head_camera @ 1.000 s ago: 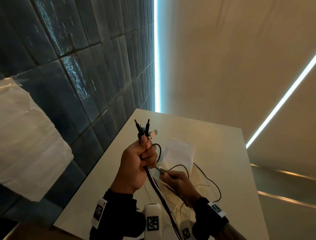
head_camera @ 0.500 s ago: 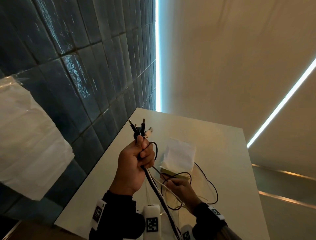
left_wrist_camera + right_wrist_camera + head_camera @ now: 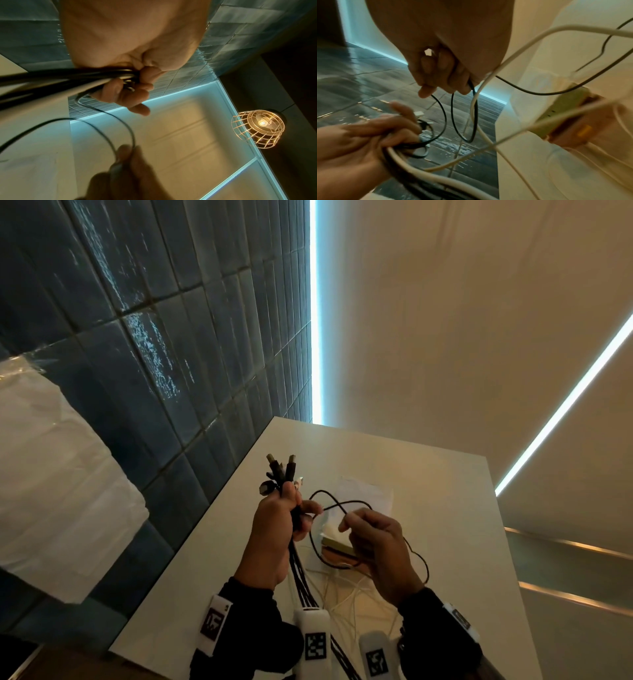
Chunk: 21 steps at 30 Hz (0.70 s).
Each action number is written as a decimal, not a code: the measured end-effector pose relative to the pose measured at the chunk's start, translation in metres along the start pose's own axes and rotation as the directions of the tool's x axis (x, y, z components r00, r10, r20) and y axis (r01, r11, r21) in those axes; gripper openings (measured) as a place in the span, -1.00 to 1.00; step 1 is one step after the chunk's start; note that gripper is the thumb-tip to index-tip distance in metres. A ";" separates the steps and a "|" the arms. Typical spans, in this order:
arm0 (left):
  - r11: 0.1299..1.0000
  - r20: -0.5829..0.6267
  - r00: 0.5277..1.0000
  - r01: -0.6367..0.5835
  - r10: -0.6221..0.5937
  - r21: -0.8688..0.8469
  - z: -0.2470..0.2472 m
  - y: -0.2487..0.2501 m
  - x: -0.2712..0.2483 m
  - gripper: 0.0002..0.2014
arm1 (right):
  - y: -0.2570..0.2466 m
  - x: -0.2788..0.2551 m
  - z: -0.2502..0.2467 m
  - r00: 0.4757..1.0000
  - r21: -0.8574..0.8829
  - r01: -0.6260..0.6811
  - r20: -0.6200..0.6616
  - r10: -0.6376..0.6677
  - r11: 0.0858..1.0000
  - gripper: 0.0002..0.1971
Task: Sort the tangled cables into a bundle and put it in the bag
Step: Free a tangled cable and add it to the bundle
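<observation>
The left hand [image 3: 274, 529] gripped a cable bundle [image 3: 297, 563] whose lower run was cut off, while the right hand [image 3: 376, 549] pinched a thin black cable [image 3: 337, 503], its plug hidden.

We see a pale table [image 3: 428, 474] set against the tiled wall at its left edge. On it, towards the middle, lie a white bag [image 3: 368, 494], thin white cables [image 3: 346, 597] and a small green-edged box [image 3: 337, 544].

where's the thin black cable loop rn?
In the head view the thin black cable loops in the air between the hands, just right of the left hand, pinched by the right hand above the white table.
</observation>
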<state>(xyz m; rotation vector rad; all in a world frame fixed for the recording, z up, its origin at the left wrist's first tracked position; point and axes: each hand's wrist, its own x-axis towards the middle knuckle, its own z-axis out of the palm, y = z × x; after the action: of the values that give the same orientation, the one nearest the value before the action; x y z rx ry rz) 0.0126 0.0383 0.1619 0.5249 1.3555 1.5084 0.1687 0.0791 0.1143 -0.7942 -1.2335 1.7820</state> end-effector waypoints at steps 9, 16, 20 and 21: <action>0.970 0.134 0.991 0.021 0.012 -0.242 0.013 0.008 -0.014 -0.69 | 0.007 -0.002 0.010 0.962 -0.149 0.103 0.268 -0.060 0.984 -0.76; 0.924 0.193 0.975 -0.030 0.112 -0.382 0.001 0.013 -0.013 -0.65 | 0.063 0.011 -0.022 0.990 -0.278 0.042 0.141 -0.003 0.960 -0.62; 0.916 0.203 0.966 -0.068 0.159 -0.396 0.000 0.014 -0.014 -0.70 | 0.099 0.012 -0.042 0.993 -0.332 -0.050 0.086 0.083 0.942 -0.47; 0.917 0.204 0.965 -0.073 0.164 -0.393 0.000 0.015 -0.014 -0.70 | 0.105 0.012 -0.044 0.994 -0.346 -0.050 0.076 0.082 0.937 -0.51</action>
<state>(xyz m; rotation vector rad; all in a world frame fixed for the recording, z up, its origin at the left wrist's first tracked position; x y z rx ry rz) 0.0125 0.0283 0.1793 0.5215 0.8296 1.7007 0.1725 0.0884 0.0000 -0.9691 -1.6238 1.6918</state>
